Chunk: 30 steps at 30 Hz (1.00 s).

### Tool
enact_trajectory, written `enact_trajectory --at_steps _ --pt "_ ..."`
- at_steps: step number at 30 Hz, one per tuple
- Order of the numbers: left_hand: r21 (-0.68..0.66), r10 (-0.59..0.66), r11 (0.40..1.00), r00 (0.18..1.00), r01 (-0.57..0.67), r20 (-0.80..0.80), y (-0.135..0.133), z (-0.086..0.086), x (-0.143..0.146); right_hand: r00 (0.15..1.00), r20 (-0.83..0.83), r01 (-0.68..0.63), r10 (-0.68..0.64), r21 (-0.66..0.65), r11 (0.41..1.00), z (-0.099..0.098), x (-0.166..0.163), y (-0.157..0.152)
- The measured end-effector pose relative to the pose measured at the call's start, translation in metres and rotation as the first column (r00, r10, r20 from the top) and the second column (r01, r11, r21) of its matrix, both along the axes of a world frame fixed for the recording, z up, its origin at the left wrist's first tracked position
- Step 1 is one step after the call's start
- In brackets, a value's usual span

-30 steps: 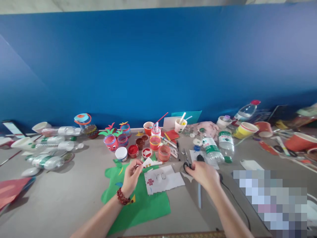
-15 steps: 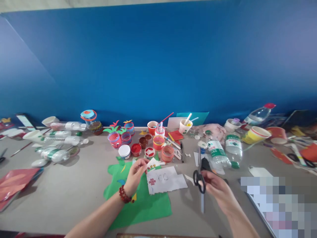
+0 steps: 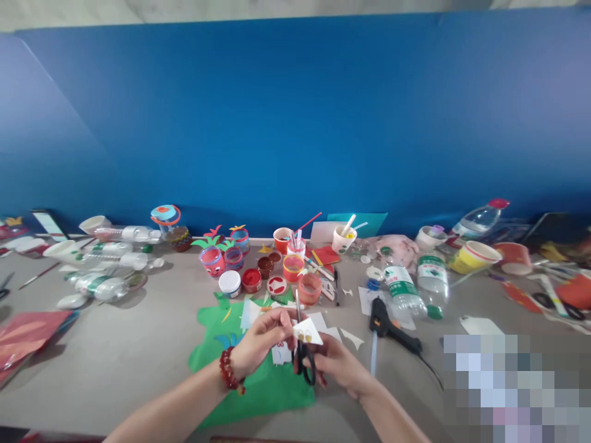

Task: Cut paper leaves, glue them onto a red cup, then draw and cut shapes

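Between thumb and fingers, my left hand (image 3: pixel 268 338) pinches a small white piece of paper (image 3: pixel 310 331) with two brownish-yellow marks on it. My right hand (image 3: pixel 340 364) is closed on black-handled scissors (image 3: pixel 302 363), whose blades point away from me and stand right at the paper's left side. Whether the blades have cut into it I cannot tell. Beneath both hands lies a green sheet (image 3: pixel 212 344) with blue and yellow scraps on it. A white drawing sheet with a red flower is partly hidden behind my hands.
A black hot glue gun (image 3: pixel 392 329) lies to the right, its cord trailing forward. Plastic bottles (image 3: pixel 404 292) stand or lean behind it. Open paint jars (image 3: pixel 252 280) and decorated cups (image 3: pixel 212 261) line the back, and more bottles (image 3: pixel 104 287) lie at left.
My right hand has brought the scissors leftward and turned their blades away from me, up to the paper. My left hand has moved slightly right with the paper. The glue gun is now uncovered.
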<state>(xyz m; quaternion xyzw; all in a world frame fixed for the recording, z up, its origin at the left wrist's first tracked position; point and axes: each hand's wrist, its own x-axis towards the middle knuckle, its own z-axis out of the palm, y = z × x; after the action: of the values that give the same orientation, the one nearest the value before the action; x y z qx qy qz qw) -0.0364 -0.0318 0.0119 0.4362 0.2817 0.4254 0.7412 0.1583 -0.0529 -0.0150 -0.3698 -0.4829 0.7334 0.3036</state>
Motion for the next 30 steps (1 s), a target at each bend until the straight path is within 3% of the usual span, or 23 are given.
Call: enact_trajectory --at_steps 6,14,19,24,30 --pt "0.038 0.161 0.986 0.987 -0.161 -0.021 0.003 -0.002 0.013 0.994 -0.112 -0.004 -0.006 -0.093 0.996 -0.012 -0.001 0.004" --pt "0.176 0.32 0.94 0.934 -0.292 -0.161 0.0 -0.005 0.015 0.992 -0.01 0.127 -0.127 0.016 0.992 -0.009 -0.007 -0.003" --pt "0.254 0.433 0.887 0.885 -0.384 -0.172 0.006 -0.012 0.007 0.973 -0.056 0.227 -0.225 0.03 0.974 -0.01 -0.002 -0.013" --pt "0.203 0.477 0.871 0.869 -0.447 -0.134 0.012 -0.017 0.005 0.975 -0.111 0.211 -0.193 0.181 0.961 -0.014 0.001 -0.017" --pt "0.204 0.485 0.865 0.867 -0.458 -0.115 0.014 -0.024 0.008 0.973 -0.052 0.232 -0.226 0.176 0.957 -0.014 -0.006 -0.019"
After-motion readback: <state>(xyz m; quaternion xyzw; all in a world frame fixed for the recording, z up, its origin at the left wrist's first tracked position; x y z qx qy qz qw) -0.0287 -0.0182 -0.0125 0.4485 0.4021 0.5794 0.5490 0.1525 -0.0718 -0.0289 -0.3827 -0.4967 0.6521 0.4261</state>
